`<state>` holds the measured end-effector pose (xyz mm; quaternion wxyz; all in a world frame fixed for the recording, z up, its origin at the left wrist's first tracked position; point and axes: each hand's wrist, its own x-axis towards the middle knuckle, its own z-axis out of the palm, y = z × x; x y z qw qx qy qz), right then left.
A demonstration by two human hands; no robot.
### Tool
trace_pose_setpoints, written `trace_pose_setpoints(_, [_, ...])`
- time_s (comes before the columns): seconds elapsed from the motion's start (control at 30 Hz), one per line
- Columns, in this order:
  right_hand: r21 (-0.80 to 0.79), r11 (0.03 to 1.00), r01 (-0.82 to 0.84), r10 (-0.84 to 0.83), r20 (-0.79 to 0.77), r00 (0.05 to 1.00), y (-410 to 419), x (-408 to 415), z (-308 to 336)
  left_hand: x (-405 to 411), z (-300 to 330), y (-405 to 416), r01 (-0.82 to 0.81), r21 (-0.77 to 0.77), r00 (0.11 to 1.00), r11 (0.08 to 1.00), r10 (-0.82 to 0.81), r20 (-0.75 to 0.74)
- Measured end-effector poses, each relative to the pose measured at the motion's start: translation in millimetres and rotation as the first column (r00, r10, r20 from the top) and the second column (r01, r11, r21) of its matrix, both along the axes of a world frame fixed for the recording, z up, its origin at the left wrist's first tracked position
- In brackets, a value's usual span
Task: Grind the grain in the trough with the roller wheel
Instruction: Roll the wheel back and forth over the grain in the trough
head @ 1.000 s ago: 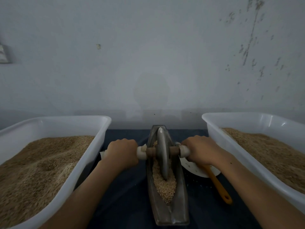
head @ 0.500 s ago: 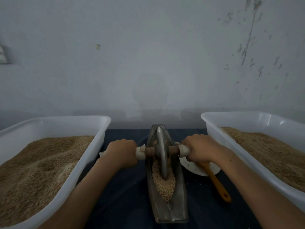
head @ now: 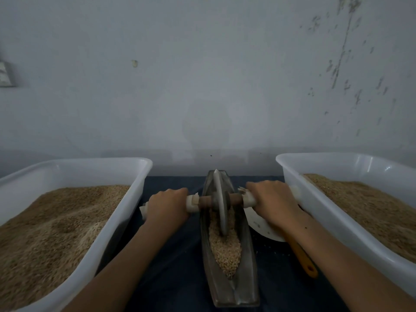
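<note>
Head view looks down on a dark-covered bench [head: 171,278] set against a pale wall [head: 202,75]. A narrow, boat-shaped metal trough [head: 249,262] lies lengthwise in the middle, with pale grain [head: 226,251] heaped along its channel. The roller wheel [head: 219,203], a thin metal disc on a wooden axle, stands upright on edge in the far half of the trough, its lower rim sunk into the grain. The left hand [head: 167,204] has its fingers curled round the white-wrapped handle on the left end of the axle; the right hand [head: 271,201] grips the matching handle on the right end. Both forearms reach in from the bottom edge. A white tub [head: 126,224] filled with brown grain sits left of the trough, and a second white tub [head: 319,210] of the same grain sits on the right. Between the trough and the right tub lie a white dish [head: 261,226] and an orange handle [head: 302,257], partly hidden by the right forearm.
</note>
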<state>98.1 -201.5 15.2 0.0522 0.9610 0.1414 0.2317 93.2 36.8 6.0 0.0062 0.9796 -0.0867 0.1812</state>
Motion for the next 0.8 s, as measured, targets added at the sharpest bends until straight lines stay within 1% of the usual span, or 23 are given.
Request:
trace_pose_setpoints(0.07, [0.006, 1.000, 0.006, -0.005, -0.083, 0.996, -2, -2, 3, -1, 4, -1, 0.007, 0.038, 1.000, 0.999, -0.006, -0.023])
trace_pose_setpoints(0.13, [0.002, 1.000, -0.008, 0.009, -0.214, 0.977, -3, -5, 10, -2, 9, 0, 0.020, 0.081, 0.995, 0.996, -0.012, -0.101])
trace_pose_setpoints(0.2, [-0.011, 1.000, -0.024, 0.019, -0.351, 0.936, -3, -9, 16, -3, 14, 1, 0.036, 0.105, 0.980, 0.994, -0.015, -0.197])
trace_pose_setpoints(0.23, [-0.023, 0.999, -0.028, 0.017, -0.400, 0.916, -3, -9, 20, -3, 16, 1, 0.042, 0.110, 0.971, 0.993, -0.015, -0.237])
trace_pose_setpoints(0.3, [-0.043, 0.999, -0.029, 0.006, -0.448, 0.894, -2, -11, 24, -2, 18, 2, 0.046, 0.110, 0.957, 0.993, -0.012, -0.289])
trace_pose_setpoints(0.37, [-0.050, 0.999, -0.022, -0.002, -0.437, 0.899, -2, -10, 23, -1, 17, 2, 0.035, 0.104, 0.952, 0.994, -0.002, -0.306])
trace_pose_setpoints(0.4, [-0.048, 0.999, -0.017, -0.004, -0.402, 0.916, -1, -9, 21, 0, 16, 2, 0.025, 0.098, 0.954, 0.995, 0.005, -0.301])
trace_pose_setpoints(0.5, [-0.018, 1.000, -0.012, 0.008, -0.185, 0.983, -1, -3, 10, 1, 9, 1, -0.007, 0.055, 0.977, 0.998, 0.018, -0.210])
trace_pose_setpoints(0.57, [-0.007, 1.000, -0.010, 0.010, -0.064, 0.998, 0, 2, 2, 0, 6, 0, -0.010, 0.024, 0.992, 1.000, 0.013, -0.123])
trace_pose_setpoints(0.6, [-0.002, 1.000, -0.010, 0.010, -0.032, 0.999, 0, 3, -1, -1, 5, -1, -0.008, 0.017, 0.996, 1.000, 0.009, -0.088])
trace_pose_setpoints(0.7, [0.020, 1.000, -0.010, 0.010, -0.035, 0.999, -2, 5, -3, -1, 4, -1, 0.005, 0.024, 0.999, 1.000, -0.004, -0.032])
trace_pose_setpoints(0.73, [0.023, 1.000, -0.007, 0.009, -0.061, 0.998, -2, 4, -2, -1, 5, -1, 0.008, 0.034, 0.999, 0.999, -0.006, -0.041])
trace_pose_setpoints(0.8, [0.009, 1.000, -0.004, 0.006, -0.154, 0.988, -4, 1, 4, 0, 8, 0, 0.017, 0.062, 0.993, 0.998, -0.010, -0.114])
